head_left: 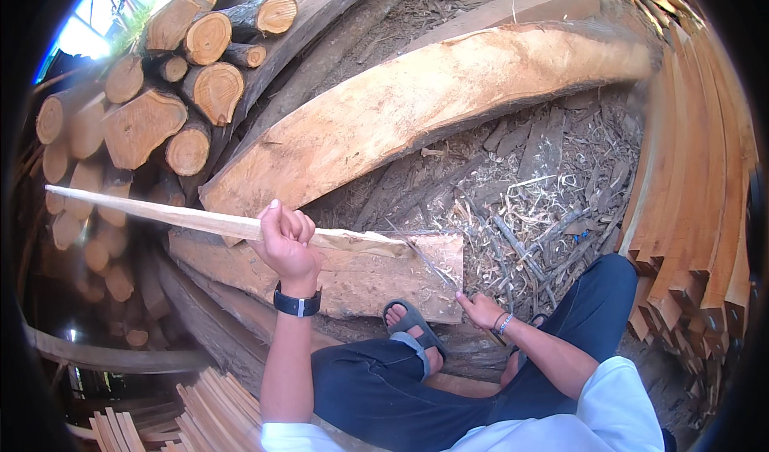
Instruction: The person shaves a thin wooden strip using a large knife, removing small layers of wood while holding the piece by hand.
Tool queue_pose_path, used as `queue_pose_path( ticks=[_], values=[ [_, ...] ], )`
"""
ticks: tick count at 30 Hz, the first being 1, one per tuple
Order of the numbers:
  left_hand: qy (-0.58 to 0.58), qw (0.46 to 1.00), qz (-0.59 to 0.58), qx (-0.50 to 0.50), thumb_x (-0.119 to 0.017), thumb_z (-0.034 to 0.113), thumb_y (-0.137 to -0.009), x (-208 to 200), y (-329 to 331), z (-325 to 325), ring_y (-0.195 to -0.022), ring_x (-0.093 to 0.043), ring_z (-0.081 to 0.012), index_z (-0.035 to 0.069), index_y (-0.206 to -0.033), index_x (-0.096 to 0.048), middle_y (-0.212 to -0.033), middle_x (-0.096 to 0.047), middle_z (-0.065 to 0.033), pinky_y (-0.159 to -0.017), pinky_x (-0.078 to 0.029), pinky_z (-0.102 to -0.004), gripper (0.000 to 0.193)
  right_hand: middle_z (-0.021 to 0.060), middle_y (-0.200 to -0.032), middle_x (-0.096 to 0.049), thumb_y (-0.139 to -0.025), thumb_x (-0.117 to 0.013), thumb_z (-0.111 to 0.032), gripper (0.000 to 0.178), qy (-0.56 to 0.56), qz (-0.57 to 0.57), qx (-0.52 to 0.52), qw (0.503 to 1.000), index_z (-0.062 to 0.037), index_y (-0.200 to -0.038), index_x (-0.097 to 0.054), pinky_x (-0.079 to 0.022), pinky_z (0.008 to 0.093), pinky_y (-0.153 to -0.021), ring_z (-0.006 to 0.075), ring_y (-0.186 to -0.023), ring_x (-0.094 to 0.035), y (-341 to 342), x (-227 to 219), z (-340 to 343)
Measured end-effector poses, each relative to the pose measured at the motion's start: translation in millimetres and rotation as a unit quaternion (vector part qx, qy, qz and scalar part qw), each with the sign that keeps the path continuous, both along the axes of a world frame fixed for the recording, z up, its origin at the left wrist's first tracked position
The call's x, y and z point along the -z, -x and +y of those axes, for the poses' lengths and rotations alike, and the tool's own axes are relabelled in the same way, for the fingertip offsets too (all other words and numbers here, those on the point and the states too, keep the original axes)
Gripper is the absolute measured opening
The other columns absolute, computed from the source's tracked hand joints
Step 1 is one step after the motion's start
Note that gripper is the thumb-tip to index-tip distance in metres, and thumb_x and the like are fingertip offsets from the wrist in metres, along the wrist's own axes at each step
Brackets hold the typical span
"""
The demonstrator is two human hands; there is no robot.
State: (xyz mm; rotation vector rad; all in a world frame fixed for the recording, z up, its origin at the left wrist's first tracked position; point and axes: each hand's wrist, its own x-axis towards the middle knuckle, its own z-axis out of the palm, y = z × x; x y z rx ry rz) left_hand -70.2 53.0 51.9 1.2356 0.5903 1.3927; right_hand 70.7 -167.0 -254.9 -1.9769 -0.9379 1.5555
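My left hand (286, 242) is closed round a long, pale, roughly split wooden stick (188, 215), which tapers toward its far left end. The stick's thicker right end lies over a flat wooden slab (364, 285) in front of my feet. My right hand (482, 311) grips the handle of a long, thin-bladed knife, like a machete (433, 268). Its blade slants up and left from my fist, and the tip reaches the stick's right end. Whether blade and wood touch, I cannot tell.
A large curved plank (432, 92) lies beyond the slab. Cut logs (210, 40) are stacked at the far left, and long sawn boards (689, 172) at the right. Shavings and bark (553, 204) litter the ground. Thin battens (216, 408) lie at the lower left.
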Motion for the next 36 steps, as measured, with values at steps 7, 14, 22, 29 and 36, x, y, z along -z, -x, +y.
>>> queue_pose_path(
  ticks=[7, 14, 22, 29, 36],
  values=[
    [0.032, 0.994, -0.005, -0.108, -0.043, 0.022, -0.093, -5.6, 16.1, 9.6, -0.037, -0.018, -0.0093, 0.016, -0.056, -0.024, -0.047, -0.022, 0.0025, -0.039, -0.018, -0.0267, 0.042, 0.0132, -0.064, -0.062, -0.09, -0.048, -0.054, 0.061, -0.041, 0.025, -0.022, 0.999, 0.0037, -0.079, -0.062, -0.051, 0.0356, -0.057, 0.0242, -0.061, -0.065, -11.7, -8.6, -4.0],
    [0.04, 0.992, -0.027, -0.119, -0.041, 0.023, -0.094, -8.8, 19.1, 16.7, -0.037, -0.018, -0.0099, 0.016, -0.056, -0.024, -0.047, -0.021, 0.0027, -0.04, -0.017, -0.0271, 0.043, 0.0244, -0.073, -0.063, -0.09, -0.047, -0.053, 0.062, -0.139, -0.087, -0.011, 0.986, 0.0071, -0.092, -0.061, -0.049, 0.0451, -0.073, 0.04, -0.078, -0.064, -38.0, -16.4, -0.3],
    [0.001, 1.0, -0.014, -0.001, -0.035, 0.019, -0.096, -5.8, 3.7, 6.8, -0.038, -0.018, -0.0105, 0.014, -0.055, -0.023, -0.046, -0.022, 0.0006, -0.042, -0.02, -0.0279, 0.043, 0.0229, -0.065, -0.06, -0.092, -0.042, -0.056, 0.069, -0.043, -0.122, 0.028, 0.991, 0.006, -0.067, -0.058, -0.048, 0.0443, -0.063, 0.0363, -0.064, -0.062, -23.2, -0.8, 4.4],
    [0.002, 0.999, 0.012, 0.048, -0.034, 0.018, -0.096, -9.2, -3.1, 11.0, -0.038, -0.017, -0.01, 0.014, -0.054, -0.022, -0.046, -0.022, 0.0003, -0.042, -0.02, -0.0278, 0.043, 0.0067, -0.043, -0.048, -0.091, -0.038, -0.063, 0.072, 0.162, 0.43, 0.192, 0.867, -0.0045, -0.05, -0.049, -0.042, 0.0329, -0.041, 0.0159, -0.039, -0.051, -41.8, -16.6, 11.8],
    [0.001, 1.0, 0.003, 0.01, -0.036, 0.02, -0.096, -7.0, 4.7, 8.4, -0.038, -0.016, -0.0102, 0.015, -0.054, -0.022, -0.046, -0.021, 0.0011, -0.041, -0.018, -0.0279, 0.044, 0.0219, -0.053, -0.052, -0.094, -0.038, -0.053, 0.067, -0.205, -0.028, 0.088, 0.974, 0.0062, -0.068, -0.055, -0.043, 0.046, -0.056, 0.0357, -0.052, -0.054, -16.1, -33.2, 11.2]
  ],
)
